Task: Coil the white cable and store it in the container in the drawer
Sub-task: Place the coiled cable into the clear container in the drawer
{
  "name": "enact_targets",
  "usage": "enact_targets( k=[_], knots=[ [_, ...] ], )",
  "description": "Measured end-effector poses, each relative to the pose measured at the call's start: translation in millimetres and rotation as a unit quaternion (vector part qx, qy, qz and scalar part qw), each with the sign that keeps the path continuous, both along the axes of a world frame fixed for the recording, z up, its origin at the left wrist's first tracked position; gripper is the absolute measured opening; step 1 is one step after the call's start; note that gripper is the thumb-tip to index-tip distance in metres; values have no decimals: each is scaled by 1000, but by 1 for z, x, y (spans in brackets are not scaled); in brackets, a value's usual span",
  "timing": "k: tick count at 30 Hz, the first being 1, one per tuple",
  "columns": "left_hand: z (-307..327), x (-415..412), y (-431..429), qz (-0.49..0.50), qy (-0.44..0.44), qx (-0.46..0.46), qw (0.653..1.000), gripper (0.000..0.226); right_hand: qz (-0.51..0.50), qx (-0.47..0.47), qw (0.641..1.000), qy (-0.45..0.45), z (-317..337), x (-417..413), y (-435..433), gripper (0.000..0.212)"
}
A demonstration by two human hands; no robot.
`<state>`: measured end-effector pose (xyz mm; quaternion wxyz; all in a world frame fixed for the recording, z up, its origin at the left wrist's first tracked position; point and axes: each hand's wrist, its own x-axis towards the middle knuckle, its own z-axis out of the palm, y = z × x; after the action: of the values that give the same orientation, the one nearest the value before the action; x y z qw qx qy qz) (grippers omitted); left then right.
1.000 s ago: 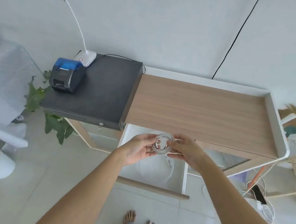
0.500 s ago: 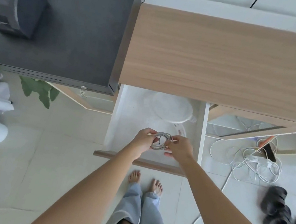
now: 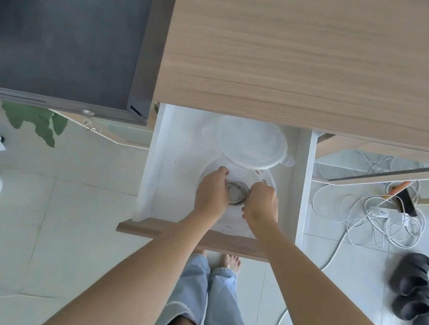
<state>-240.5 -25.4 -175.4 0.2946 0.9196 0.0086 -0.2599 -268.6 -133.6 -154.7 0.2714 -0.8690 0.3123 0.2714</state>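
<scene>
The white cable (image 3: 236, 193) is wound into a small tight coil. My left hand (image 3: 212, 192) grips its left side and my right hand (image 3: 262, 201) grips its right side. Both hands hold the coil low inside a round clear container (image 3: 270, 181) that sits in the open white drawer (image 3: 154, 169). The container's clear lid (image 3: 250, 142) lies behind it, toward the back of the drawer. My hands hide most of the container and part of the coil.
A wooden desk top (image 3: 323, 56) overhangs the drawer's back. A black box (image 3: 61, 23) sits at the left. Tangled white cables (image 3: 378, 219) and a phone (image 3: 407, 198) lie on the floor at the right, with dark slippers (image 3: 418, 290) nearby. My bare feet (image 3: 231, 262) stand below the drawer front (image 3: 141, 228).
The camera tilted down and moved closer. Both hands carried the coil from desk-edge height down into the clear container in the drawer.
</scene>
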Motion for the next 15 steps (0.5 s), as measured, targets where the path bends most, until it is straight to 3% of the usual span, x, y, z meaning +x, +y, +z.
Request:
enact_targets(
  k=[4, 7, 11, 13, 15],
  knots=[
    [16, 2, -3, -48, -51, 56, 996, 22, 10, 13, 1000, 7, 18, 5, -1, 31],
    [35, 13, 8, -60, -54, 73, 994, 22, -66, 71, 995, -21, 36, 5, -20, 22],
    [50, 49, 39, 30, -119, 91, 988, 25, -45, -55, 986, -149, 62, 14, -60, 28],
    [47, 76, 44, 50, -99, 73, 991, 30, -35, -35, 987, -151, 61, 32, -67, 37],
    [39, 99, 38, 28, -49, 55, 997, 39, -19, 5, 995, -98, 49, 53, -69, 45]
  ],
)
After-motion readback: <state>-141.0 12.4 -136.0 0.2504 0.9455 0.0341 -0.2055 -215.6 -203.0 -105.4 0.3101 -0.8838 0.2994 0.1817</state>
